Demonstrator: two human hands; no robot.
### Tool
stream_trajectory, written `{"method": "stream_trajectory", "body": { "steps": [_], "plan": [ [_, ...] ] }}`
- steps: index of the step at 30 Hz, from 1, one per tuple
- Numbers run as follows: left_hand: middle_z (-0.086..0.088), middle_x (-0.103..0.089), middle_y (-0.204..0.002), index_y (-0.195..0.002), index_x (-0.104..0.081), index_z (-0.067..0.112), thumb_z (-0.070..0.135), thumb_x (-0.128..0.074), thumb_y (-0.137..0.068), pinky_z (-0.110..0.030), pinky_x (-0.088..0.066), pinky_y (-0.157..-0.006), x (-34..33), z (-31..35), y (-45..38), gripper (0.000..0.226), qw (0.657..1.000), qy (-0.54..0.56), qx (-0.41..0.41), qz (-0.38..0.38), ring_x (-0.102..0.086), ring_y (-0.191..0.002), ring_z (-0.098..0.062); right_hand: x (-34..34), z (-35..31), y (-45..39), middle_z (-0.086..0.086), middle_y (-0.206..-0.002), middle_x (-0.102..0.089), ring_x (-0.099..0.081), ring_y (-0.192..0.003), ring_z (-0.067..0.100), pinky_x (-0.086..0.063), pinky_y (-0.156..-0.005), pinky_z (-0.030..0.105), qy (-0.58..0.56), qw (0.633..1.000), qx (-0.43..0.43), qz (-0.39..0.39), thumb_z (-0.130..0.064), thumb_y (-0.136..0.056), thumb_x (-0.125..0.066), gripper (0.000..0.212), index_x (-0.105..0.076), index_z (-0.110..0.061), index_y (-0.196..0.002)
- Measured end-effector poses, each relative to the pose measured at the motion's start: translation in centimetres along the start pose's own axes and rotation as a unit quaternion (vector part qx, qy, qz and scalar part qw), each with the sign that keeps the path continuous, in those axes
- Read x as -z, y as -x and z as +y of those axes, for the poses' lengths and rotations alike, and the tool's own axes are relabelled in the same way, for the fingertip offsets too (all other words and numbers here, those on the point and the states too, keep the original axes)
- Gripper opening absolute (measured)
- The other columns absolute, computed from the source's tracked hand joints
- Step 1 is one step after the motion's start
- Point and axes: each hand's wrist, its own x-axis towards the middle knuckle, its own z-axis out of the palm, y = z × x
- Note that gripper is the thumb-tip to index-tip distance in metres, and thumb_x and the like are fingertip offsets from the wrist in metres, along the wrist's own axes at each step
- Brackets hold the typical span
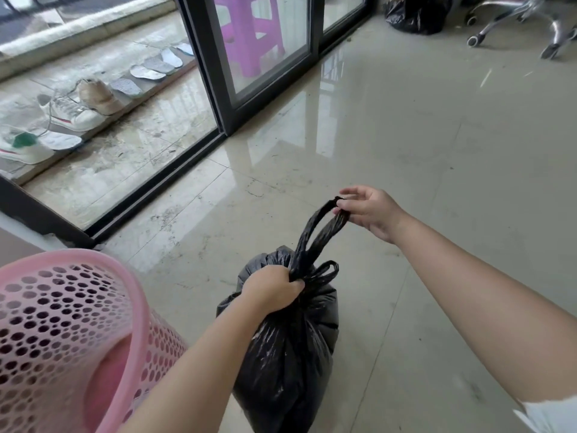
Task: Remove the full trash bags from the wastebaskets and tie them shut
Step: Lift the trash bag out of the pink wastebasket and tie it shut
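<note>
Purple stool (249,32), shoes (73,112), chair base (518,20)

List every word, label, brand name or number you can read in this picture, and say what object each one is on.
None can be read.
Black trash bag: plain, no print.
Pink wastebasket: no label showing.
White sneakers beyond the glass door: coloured stripes only, any branding too small and blurred to read.

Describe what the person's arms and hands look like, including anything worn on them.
Both hands, left and right, are bare: no gloves, rings, watch or bracelets show. Both forearms are bare too. The only clothing visible is a white sleeve edge on the right arm at the bottom right corner of the frame. The left arm shows no sleeve in view.
</note>
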Motion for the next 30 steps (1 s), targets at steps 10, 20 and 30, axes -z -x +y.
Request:
{"method": "stream_trajectory", "body": {
  "steps": [10,20,30],
  "plan": [
    [-0.014,-0.064,-0.104,-0.099,-0.064,0.008,0.035,-0.045,-0.095,-0.029,-0.046,-0.090,1.8,-1.7,-0.5,0.033,0.951,0.308,0.036,-0.013,-0.061,-0.099,-0.025,-2.2,2.2,0.8,0.003,-0.156,-0.021,-0.015,-0.144,0.022,-0.013,-0.117,0.032,0.638,0.725,0.017,-0.261,-0.012,-0.086,-0.056,0.059,-0.036,-0.020,-0.140],
    [0.003,-0.056,-0.032,-0.065,-0.053,0.011,0.018,-0.038,-0.098,-0.015,-0.034,-0.042,3.5,-3.5,0.6,0.037,0.912,0.405,0.029,-0.054,-0.045,-0.031,-0.003,-2.4,-0.4,0.5,0.002,-0.054,-0.031,-0.032,-0.041,0.010,-0.029,-0.043,0.020,0.490,0.851,-0.011,-0.187,-0.001,-0.091,-0.036,0.029,-0.052,-0.012,-0.069],
    [0.000,-0.064,-0.041,-0.083,-0.050,0.019,0.009,-0.031,-0.100,-0.016,-0.030,-0.045,2.6,-4.6,0.4,0.028,0.807,0.583,0.060,-0.077,-0.049,-0.032,-0.003,-3.3,-1.6,3.1,-0.009,-0.040,-0.029,-0.025,-0.038,0.010,-0.024,-0.042,0.019,0.429,0.870,0.013,-0.241,-0.026,-0.092,-0.050,0.047,-0.035,-0.016,-0.048]
  ]
}}
